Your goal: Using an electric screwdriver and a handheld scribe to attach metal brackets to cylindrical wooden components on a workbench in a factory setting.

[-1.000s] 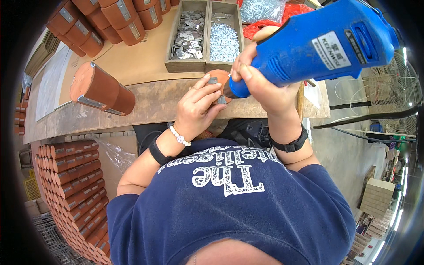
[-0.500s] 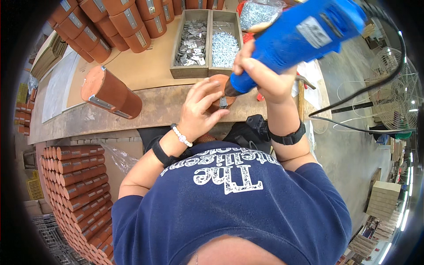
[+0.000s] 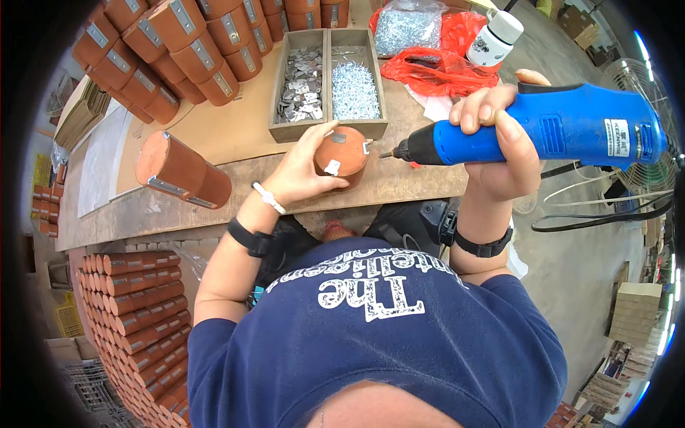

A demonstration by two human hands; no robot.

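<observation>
Left grip [image 3: 300, 171] is clamped around the cylinder [image 3: 349, 153], probably to steady it; right grip [image 3: 514, 158] is clamped on the driver [image 3: 567, 127], bit [image 3: 387, 154] just beside, not touching.

Large white lettering [image 3: 372, 296]: on navy shirt [image 3: 385, 353], six o'clock. White label [image 3: 617, 138], dark characters: on blue power screwdriver [image 3: 553, 125], two o'clock.

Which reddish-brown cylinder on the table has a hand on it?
The cylinder just in front of the wooden tray, between the left hand's fingers and thumb; no hand touches the others.
</observation>
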